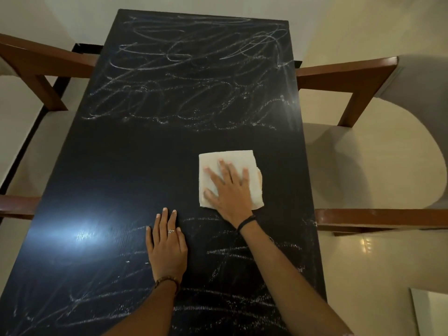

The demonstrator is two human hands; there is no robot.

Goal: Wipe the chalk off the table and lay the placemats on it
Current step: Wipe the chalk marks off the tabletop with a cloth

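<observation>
A long black table point(135, 166) fills the view. White chalk scribbles point(194, 76) cover its far half, and fainter chalk marks point(237, 275) lie on the near part. A band across the middle is dark and free of chalk. A folded white cloth point(232, 158) lies flat right of centre. My right hand point(230, 190) presses on it with fingers spread and straight. My left hand point(167, 246) rests flat on the bare tabletop, fingers straight, a ring on one finger. No placemats are in view.
A wooden chair with a pale cushioned seat point(363, 151) stands at the table's right side. Another chair's wooden frame point(43, 66) is on the left. A light reflection point(84, 235) glares on the near left tabletop. Pale tiled floor surrounds the table.
</observation>
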